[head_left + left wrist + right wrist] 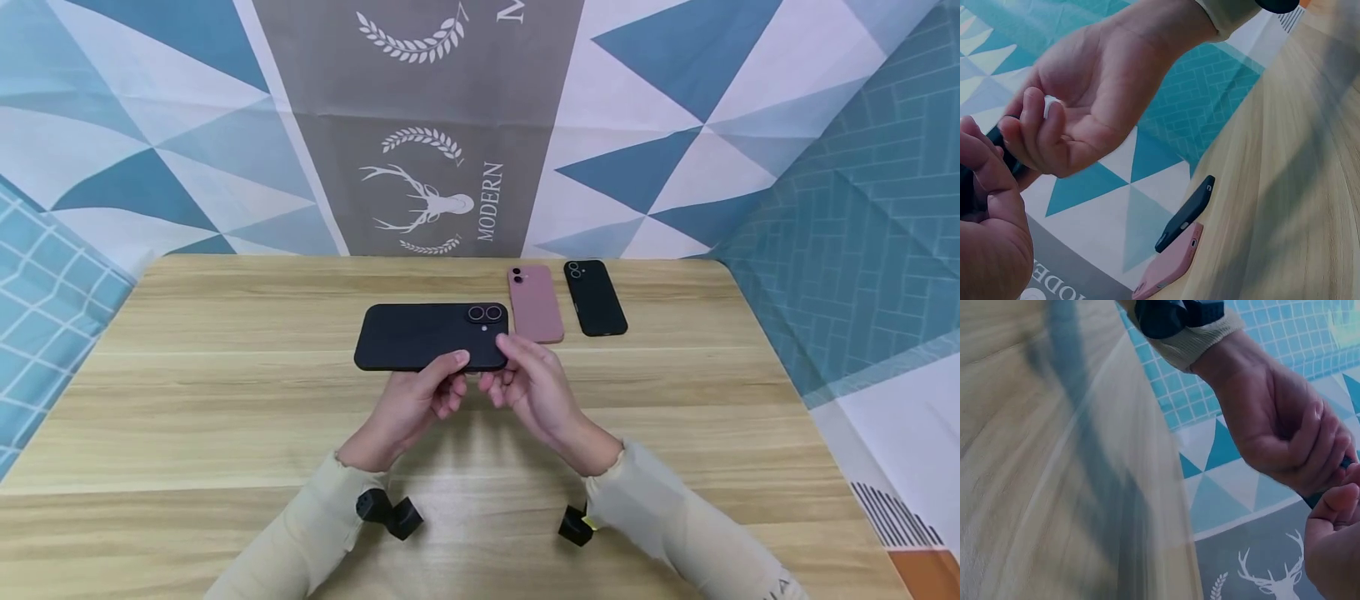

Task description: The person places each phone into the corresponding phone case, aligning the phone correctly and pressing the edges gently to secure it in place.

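Above the table, a dark phone [412, 333] lies sideways in both hands, its back with two ringed lenses facing up. My left hand [412, 408] grips its near long edge, thumb on the back and fingers curled beneath. The right hand [543, 400] pinches the near right corner, thumb by the cameras. Curled right fingers also hold a small white piece [1051, 105], seen in the left wrist view; its kind is unclear. The phone's underside is hidden, and in the right wrist view only a sliver of it shows between the hands.
A pink phone [536, 304] and a second dark phone [596, 298] lie side by side near the far edge of the wooden table [225, 400], backs up. A patterned cloth [420, 100] hangs behind the table. Black devices [390, 512] sit at the cuffs.
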Available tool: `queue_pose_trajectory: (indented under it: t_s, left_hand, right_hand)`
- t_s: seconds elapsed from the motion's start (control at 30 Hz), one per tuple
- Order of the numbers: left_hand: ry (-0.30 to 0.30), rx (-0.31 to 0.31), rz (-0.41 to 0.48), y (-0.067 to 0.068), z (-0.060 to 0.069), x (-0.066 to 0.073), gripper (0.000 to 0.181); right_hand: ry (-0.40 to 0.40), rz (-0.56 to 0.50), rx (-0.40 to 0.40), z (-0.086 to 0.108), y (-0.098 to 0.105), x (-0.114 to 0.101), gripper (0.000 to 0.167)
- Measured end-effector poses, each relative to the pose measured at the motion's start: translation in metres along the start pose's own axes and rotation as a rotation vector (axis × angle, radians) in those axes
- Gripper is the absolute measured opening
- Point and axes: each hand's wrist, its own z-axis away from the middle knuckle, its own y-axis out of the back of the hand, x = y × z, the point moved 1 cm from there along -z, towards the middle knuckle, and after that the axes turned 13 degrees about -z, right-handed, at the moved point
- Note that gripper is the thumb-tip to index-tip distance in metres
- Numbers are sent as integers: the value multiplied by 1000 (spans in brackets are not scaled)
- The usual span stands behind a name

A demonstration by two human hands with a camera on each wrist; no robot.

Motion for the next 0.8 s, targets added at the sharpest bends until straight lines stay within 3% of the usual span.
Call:
queue_pose_trajectory:
  t_s: [0.1,0.27,0.47,0.6,0.7,0.8]
  left_hand:
    - [5,-13,10,1,1,1,26]
    - [21,-50,-4,1,2,-1,27]
    - [35,-83,-116,3,6,-3,28]
    - [44,-153,-201,8,12,-4,28]
    - [7,-209,-205,17,18,-5,26]
    - [-73,-268,-132,28,24,-5,20]
  right_hand:
    - [-19,6,36,-2,1,0,30]
    - [-15,30,63,-3,3,-2,30]
    - [9,79,93,-1,3,-8,33]
    - [19,74,135,-1,5,-10,36]
    - [26,32,185,-2,8,-13,38]
    - [21,0,216,-3,12,-16,38]
